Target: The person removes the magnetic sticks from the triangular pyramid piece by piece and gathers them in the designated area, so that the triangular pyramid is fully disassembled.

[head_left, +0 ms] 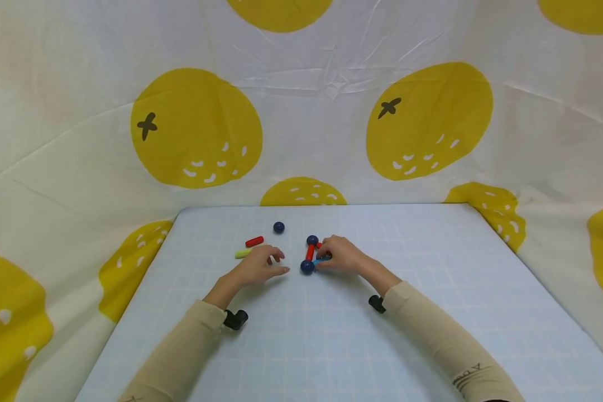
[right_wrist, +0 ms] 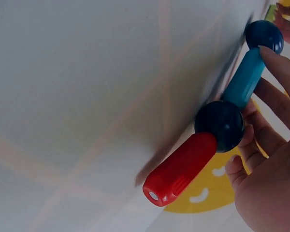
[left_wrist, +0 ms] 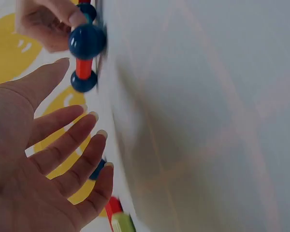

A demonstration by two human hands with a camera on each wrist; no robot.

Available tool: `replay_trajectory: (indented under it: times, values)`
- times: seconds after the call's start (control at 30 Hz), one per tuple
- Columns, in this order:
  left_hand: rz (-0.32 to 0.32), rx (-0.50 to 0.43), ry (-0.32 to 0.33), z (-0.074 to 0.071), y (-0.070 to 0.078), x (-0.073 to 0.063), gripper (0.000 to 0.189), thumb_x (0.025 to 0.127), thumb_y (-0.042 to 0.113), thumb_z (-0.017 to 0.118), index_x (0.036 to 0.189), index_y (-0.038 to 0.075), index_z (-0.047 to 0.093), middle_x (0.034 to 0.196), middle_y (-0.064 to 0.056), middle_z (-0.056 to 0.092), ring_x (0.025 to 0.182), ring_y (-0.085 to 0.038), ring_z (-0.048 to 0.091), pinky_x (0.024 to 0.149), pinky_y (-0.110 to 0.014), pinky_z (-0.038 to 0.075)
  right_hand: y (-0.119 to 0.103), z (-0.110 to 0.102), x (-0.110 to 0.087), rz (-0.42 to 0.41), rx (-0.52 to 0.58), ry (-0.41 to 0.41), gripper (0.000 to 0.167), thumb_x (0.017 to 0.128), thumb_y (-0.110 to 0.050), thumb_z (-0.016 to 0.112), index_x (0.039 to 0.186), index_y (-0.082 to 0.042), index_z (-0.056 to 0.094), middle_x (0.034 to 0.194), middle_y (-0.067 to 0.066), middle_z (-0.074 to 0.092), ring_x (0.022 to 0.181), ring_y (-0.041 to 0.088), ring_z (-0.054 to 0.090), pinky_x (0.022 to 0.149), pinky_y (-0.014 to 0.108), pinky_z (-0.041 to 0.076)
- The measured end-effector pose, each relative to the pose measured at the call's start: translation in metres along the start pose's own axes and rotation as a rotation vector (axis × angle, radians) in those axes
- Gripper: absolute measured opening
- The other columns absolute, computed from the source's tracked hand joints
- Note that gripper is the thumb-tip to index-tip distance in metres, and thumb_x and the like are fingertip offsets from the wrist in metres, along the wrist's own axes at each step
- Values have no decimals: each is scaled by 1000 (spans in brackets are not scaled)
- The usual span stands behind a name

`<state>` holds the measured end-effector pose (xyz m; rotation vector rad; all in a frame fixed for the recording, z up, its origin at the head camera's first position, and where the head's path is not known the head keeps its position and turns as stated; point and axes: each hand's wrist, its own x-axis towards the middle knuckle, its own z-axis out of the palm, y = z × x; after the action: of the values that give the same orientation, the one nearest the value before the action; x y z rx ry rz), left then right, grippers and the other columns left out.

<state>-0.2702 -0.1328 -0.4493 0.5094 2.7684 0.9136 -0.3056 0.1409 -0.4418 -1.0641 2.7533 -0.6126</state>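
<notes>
My right hand [head_left: 343, 254] pinches a light blue magnetic stick [right_wrist: 244, 79], its thumb near the end that meets a dark blue ball [right_wrist: 264, 36]. At the stick's other end sits another dark blue ball [right_wrist: 220, 126], from which a red stick [right_wrist: 181, 169] juts out with its far end free. In the head view, a red stick [head_left: 309, 253] links the near ball [head_left: 307, 267] to a farther ball [head_left: 312, 240]; the right fingers partly cover this assembly. My left hand [head_left: 259, 264] hovers left of it, fingers spread and loosely bent, holding nothing.
Beyond the left hand lie a loose red stick [head_left: 254, 241] and a yellow-green stick [head_left: 243, 253], the latter partly behind the hand. A single dark blue ball [head_left: 278, 227] sits farther back on the pale checked table [head_left: 301, 346]. A patterned cloth [head_left: 321, 139] hangs behind.
</notes>
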Motion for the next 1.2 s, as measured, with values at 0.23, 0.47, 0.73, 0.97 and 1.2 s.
replay_trajectory:
  times: [0.23, 0.47, 0.73, 0.97, 1.2]
  values:
    - [51, -31, -58, 17, 14, 15, 41, 92, 38, 78, 119, 9, 71, 101, 0, 67, 89, -17, 58, 81, -31, 52, -2, 4, 2, 10, -35, 16, 17, 90, -24, 81, 101, -11, 80, 91, 3, 65, 83, 16, 51, 78, 32, 44]
    - [31, -81, -56, 29, 22, 26, 36, 91, 38, 79, 109, 8, 73, 89, 0, 64, 85, -18, 57, 76, -31, 50, -3, 1, 0, -37, -24, 8, 18, 87, -16, 83, 102, -7, 80, 96, 5, 68, 86, 17, 55, 82, 34, 46]
    - [42, -51, -51, 37, 31, 31, 30, 93, 35, 76, 103, 7, 71, 80, -2, 63, 76, -19, 55, 69, -29, 47, -1, 2, -1, -68, -58, 9, 18, 86, -14, 84, 103, -8, 81, 99, 3, 70, 89, 17, 57, 84, 34, 48]
    - [-5, -28, -47, 34, 28, 30, 34, 95, 34, 74, 113, 5, 71, 85, -3, 62, 81, -19, 55, 73, -30, 47, 1, 1, -3, -52, -81, 1, 18, 87, -18, 83, 103, -10, 81, 103, 3, 72, 92, 17, 59, 85, 35, 49]
    - [-21, -69, -20, 31, 21, 30, 37, 96, 36, 73, 118, 6, 70, 91, -2, 63, 89, -20, 56, 83, -34, 50, 3, 0, -4, -34, -103, -26, 21, 89, -23, 82, 107, -13, 81, 104, -1, 69, 93, 17, 55, 85, 36, 47]
